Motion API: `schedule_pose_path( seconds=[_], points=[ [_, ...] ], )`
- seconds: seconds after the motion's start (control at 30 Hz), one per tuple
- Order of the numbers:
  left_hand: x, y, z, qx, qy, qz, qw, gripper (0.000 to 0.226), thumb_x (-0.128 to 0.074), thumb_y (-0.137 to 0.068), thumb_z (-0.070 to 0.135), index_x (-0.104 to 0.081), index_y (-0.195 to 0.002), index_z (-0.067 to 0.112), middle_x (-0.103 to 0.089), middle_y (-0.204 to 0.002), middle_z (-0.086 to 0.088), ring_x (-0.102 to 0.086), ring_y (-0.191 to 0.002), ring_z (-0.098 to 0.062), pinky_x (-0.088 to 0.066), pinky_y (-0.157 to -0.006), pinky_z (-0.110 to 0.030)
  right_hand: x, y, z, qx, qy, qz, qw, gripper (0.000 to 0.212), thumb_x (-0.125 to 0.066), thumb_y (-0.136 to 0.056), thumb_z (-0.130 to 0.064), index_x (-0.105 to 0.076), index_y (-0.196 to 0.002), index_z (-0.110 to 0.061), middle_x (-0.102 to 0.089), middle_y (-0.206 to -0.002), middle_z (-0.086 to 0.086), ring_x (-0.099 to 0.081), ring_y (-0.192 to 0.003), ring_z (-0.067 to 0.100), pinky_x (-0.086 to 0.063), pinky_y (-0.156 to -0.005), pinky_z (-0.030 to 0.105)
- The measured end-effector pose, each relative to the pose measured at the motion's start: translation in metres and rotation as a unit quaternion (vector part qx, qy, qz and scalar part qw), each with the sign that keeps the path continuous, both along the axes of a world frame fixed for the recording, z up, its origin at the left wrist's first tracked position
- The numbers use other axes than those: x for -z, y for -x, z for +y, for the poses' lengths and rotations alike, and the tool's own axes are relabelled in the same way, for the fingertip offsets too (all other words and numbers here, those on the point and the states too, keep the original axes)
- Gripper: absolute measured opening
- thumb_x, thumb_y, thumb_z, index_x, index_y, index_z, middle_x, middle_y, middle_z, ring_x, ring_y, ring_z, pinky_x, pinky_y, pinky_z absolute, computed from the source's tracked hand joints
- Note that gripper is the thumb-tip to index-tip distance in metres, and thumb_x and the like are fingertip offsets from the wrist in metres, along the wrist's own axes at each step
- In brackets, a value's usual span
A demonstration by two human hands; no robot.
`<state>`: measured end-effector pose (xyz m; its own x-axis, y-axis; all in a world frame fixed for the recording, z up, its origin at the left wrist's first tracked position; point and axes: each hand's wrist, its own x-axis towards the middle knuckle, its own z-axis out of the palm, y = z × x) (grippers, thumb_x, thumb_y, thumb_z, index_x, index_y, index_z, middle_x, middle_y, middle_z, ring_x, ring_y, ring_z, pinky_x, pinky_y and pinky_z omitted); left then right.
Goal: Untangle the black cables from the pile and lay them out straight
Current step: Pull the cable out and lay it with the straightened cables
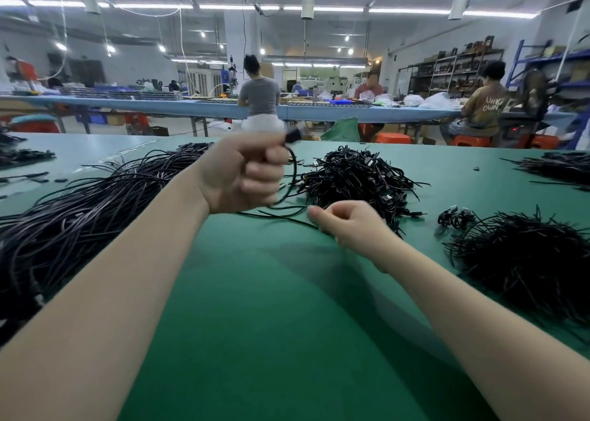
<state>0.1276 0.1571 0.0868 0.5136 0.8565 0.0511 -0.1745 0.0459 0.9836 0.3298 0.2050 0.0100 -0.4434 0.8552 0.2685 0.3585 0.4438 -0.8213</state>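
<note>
On the left of the green worktop (271, 309) lies a long sheaf of straightened cables (73, 216), running roughly side by side, which looks like the place where finished ones are laid out. Next comes the left hand (245, 171), raised above the worktop with its grip closed in a fist around one cable (289, 197); the plug end sticks up blurred above the knuckles, and the rest hangs in a loop below the fist. Holding it high probably lets the loop fall free of the others. Lower and to the right, the right hand (348, 224) rests near the worktop with its fingers curled, the grip seemingly pinching the same thin cable where it trails across the green surface, though blur keeps me from being sure. Just behind it sits the tangled pile (357, 178) that the cable is being drawn from. Further right, a second bristly heap (523, 258) of cables waits near the edge, and another bundle (555, 167) lies at the far right. Judging by the piles, much of the work remains.
</note>
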Motion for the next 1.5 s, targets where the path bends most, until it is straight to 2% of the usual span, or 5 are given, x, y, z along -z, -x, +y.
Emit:
schedule_pose_path(
  seconds=[0.13, 0.33, 0.6, 0.9, 1.5],
  points=[
    [0.011, -0.014, 0.005, -0.079, 0.029, 0.281, 0.956, 0.044, -0.042, -0.098, 0.040, -0.075, -0.088, 0.013, -0.069, -0.072, -0.003, -0.059, -0.054, -0.010, -0.042, -0.046, -0.017, -0.021, 0.005, 0.000, 0.054, -0.092, 0.049, 0.993, 0.033, -0.062, -0.090, -0.035, -0.058, -0.067, -0.011, -0.047, -0.049, -0.014, -0.037, -0.044, 0.002, -0.031, -0.048, 0.019],
    [0.009, -0.018, 0.020, -0.311, -0.049, 0.069, 0.947, 0.038, -0.038, -0.103, 0.035, -0.062, -0.113, 0.008, -0.074, -0.096, -0.004, -0.070, -0.078, -0.011, -0.055, -0.071, -0.022, -0.012, 0.028, -0.020, -0.105, 0.047, 0.138, 0.984, 0.028, -0.037, -0.104, -0.023, -0.061, -0.100, -0.008, -0.037, -0.046, -0.015, -0.030, -0.045, 0.010, -0.025, -0.042, 0.020],
    [-0.002, -0.008, 0.008, -0.178, -0.019, -0.180, 0.967, 0.035, -0.043, -0.099, 0.037, -0.056, -0.071, 0.020, -0.042, -0.048, 0.012, -0.042, -0.042, -0.002, -0.034, -0.046, -0.015, 0.010, 0.011, -0.005, -0.023, 0.107, 0.003, 0.994, 0.038, -0.046, -0.098, -0.044, -0.062, -0.075, -0.018, -0.035, -0.054, -0.005, -0.030, -0.040, 0.009, -0.026, -0.044, 0.022],
    [0.030, -0.031, 0.018, -0.228, -0.062, 0.277, 0.931, 0.041, -0.039, -0.102, 0.039, -0.066, -0.091, 0.010, -0.071, -0.069, 0.003, -0.053, -0.047, -0.006, -0.033, -0.044, -0.015, -0.013, 0.014, 0.003, 0.065, -0.039, 0.096, 0.992, 0.033, -0.041, -0.101, -0.030, -0.056, -0.077, -0.012, -0.049, -0.058, -0.011, -0.040, -0.055, 0.007, -0.031, -0.053, 0.023],
    [0.038, -0.051, 0.027, -0.263, 0.011, -0.036, 0.964, 0.026, -0.034, -0.102, 0.021, -0.053, -0.084, 0.017, -0.038, -0.053, 0.010, -0.040, -0.046, -0.007, -0.033, -0.049, -0.020, 0.027, 0.021, 0.000, -0.002, -0.007, 0.048, 0.999, 0.027, -0.054, -0.096, -0.035, -0.068, -0.074, -0.026, -0.050, -0.051, -0.010, -0.043, -0.045, -0.001, -0.036, -0.054, 0.021]
  ],
)
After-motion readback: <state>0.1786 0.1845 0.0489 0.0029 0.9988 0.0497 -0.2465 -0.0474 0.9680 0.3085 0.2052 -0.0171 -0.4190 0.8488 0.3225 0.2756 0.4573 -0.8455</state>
